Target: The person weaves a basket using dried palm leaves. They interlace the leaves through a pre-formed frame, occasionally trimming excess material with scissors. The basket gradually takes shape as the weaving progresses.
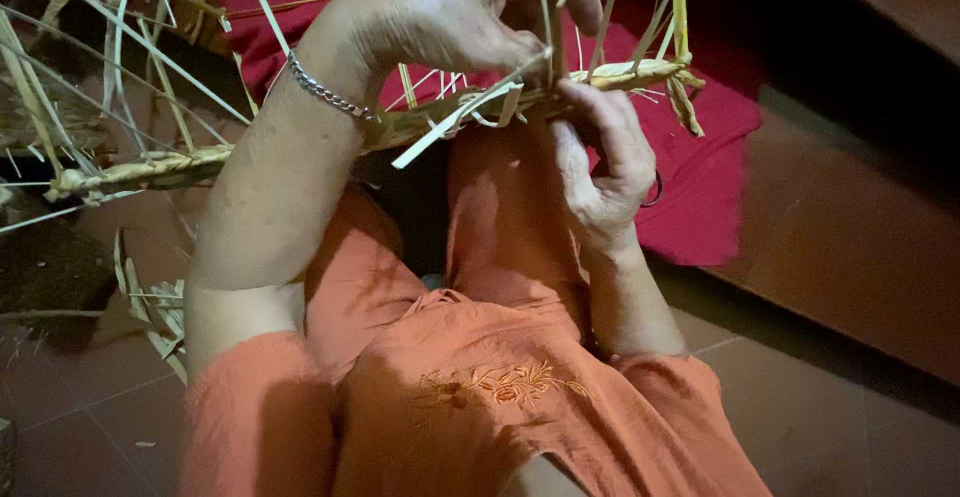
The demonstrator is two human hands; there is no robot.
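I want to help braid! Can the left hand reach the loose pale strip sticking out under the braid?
Probably yes. The left hand grips the straw braid just above the pale strip, and nothing lies between them.

Light was dim, warm, fell from above onto hands; their backs showed soft sheen. Deep shadow lay below hands and far right of them. Slight motion blur softened fingers; strands left of hands looked unsharp.

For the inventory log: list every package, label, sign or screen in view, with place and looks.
None in view: only the left hand and right hand working a braided straw strip over an orange garment and red cloth.
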